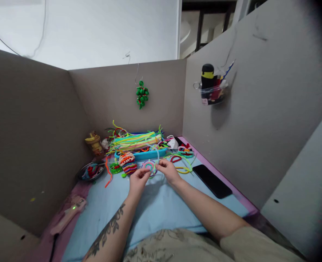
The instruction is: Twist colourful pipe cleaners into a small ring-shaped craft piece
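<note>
A round spiral coil [150,166] of pastel pipe cleaners, in pink, green and purple, is held up between my two hands above the table's middle. My left hand [139,179] pinches its lower left edge between thumb and fingers. At the right side of the coil, my right hand [168,171] is closed on a pale blue pipe cleaner [158,153], whose free end curves up and over to the left. Just left of the coil sits a small striped piece [128,165] of bent pipe cleaners, orange and cream on top. Fingertips partly hide the coil's lower edge.
Behind my hands, a blue tray [150,155] is heaped with many-coloured pipe cleaners [139,141]. A black phone [212,181] lies right. At left are a dark bowl [80,175] and a pink glue gun [69,215] with a lit green light. Grey panels [128,91] enclose the table.
</note>
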A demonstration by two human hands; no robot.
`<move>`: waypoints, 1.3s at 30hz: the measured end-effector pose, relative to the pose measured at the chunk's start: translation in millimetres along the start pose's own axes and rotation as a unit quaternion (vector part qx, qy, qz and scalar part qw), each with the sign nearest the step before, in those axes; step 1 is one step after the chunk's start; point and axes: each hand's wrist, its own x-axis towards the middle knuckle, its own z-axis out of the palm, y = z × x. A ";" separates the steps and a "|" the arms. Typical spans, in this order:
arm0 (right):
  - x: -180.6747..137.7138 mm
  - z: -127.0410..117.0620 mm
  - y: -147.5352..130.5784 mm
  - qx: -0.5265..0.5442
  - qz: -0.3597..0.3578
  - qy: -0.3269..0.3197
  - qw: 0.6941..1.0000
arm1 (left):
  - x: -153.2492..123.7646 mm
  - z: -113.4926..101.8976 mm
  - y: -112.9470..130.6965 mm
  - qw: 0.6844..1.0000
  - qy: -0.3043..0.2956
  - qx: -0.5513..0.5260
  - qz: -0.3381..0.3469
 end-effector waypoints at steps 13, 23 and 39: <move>8.6 -8.7 0.2 0.090 0.098 -0.075 0.988 | 0.7 -2.9 -8.7 0.995 -0.071 0.057 0.043; 6.4 -0.3 6.7 0.114 0.126 0.004 0.985 | 1.5 -5.7 0.1 0.960 -0.021 0.203 0.191; -18.5 23.3 0.3 0.299 0.260 0.036 0.917 | -7.4 -2.7 -10.6 0.943 -0.009 0.229 0.243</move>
